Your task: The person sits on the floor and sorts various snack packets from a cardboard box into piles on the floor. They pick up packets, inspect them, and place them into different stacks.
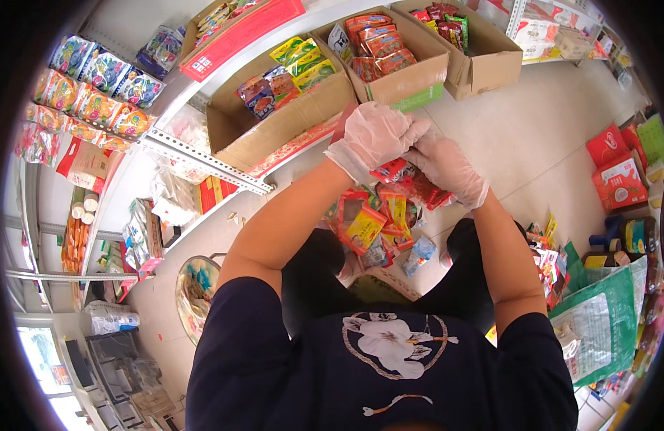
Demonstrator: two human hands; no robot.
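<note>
As our right hand (450, 167) grasps a red packet (422, 188) beneath its palm, our left hand (378, 136) curls close, fingertips meeting the right's; we cannot tell what the left grips. Nearer us lie loose packets (365, 228).

I'm looking over pale floor tiles (547, 108) stretching toward two o'clock, while white metal shelving (206, 164) is curving from nine to eleven and a bright window (36, 350) is glowing at eight.
</note>
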